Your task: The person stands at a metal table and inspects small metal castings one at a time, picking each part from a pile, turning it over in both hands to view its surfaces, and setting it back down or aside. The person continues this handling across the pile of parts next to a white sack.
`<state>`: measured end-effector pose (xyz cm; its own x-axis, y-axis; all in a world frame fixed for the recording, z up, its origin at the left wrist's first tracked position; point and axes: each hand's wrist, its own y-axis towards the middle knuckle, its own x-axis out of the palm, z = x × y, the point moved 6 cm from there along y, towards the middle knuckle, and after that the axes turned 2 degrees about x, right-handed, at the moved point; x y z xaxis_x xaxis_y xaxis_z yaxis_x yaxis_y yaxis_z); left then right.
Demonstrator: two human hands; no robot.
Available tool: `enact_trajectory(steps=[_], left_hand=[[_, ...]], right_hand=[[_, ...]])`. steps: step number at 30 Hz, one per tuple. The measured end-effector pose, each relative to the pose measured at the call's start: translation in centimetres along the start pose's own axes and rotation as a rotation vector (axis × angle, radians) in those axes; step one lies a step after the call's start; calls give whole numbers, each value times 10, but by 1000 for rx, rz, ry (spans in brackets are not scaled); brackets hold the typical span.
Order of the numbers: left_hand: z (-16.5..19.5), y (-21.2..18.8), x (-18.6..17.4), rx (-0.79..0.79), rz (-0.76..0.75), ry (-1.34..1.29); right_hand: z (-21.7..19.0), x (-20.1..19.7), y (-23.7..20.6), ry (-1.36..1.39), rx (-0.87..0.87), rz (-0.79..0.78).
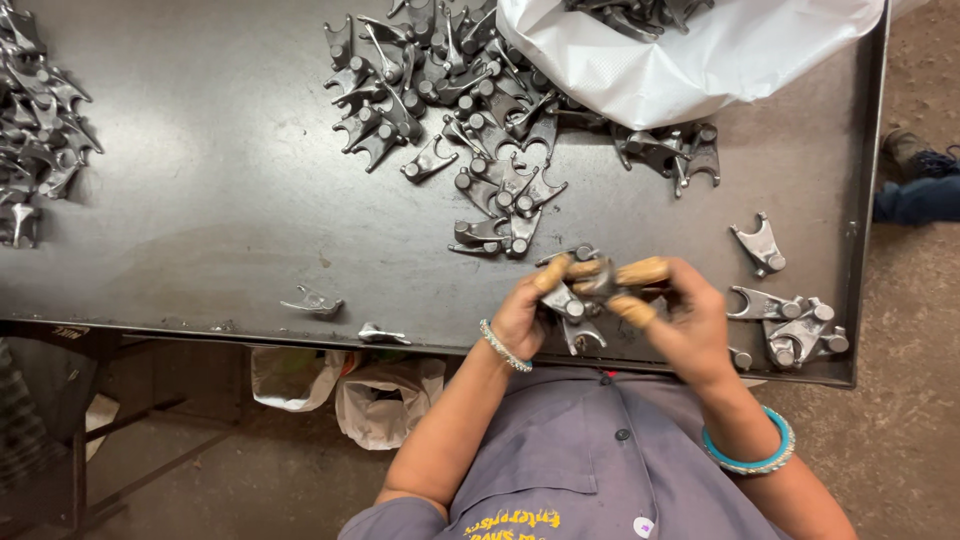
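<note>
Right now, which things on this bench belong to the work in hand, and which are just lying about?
In hand:
- metal fork parts held between left hand and right hand
- big pile of forks
- small group of forks by the right hand

Lying about:
- white sack
- plastic bags under the metal table
- shoe on the floor

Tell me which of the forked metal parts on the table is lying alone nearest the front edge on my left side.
The small forked part resting right at the front edge of the table, left of your left hand. Another single part lies slightly farther back.
</note>
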<state>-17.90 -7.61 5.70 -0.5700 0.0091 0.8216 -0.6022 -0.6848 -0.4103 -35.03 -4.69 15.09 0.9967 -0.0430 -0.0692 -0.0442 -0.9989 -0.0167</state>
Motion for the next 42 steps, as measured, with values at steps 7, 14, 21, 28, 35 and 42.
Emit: enact_trajectory(steps=[7,14,21,28,35,42], left_hand=[[2,-24,-22,-10,10,-271],[79,-64,-47,331,109,-86],[118,-86,-80,544,338,42],[105,-64,-98,429,391,45],[97,-44,-69,310,216,73],[70,-16,-43,114,241,206]], right_hand=[[-47,29,25,-350,-136,-62],[-10,43,55,-694,-171,-125],[16,49,47,-787,-241,-77],[32,18,32,-556,31,63],[61,-9,10,-11,138,75],[41,-22,-8,-265,12,220]])
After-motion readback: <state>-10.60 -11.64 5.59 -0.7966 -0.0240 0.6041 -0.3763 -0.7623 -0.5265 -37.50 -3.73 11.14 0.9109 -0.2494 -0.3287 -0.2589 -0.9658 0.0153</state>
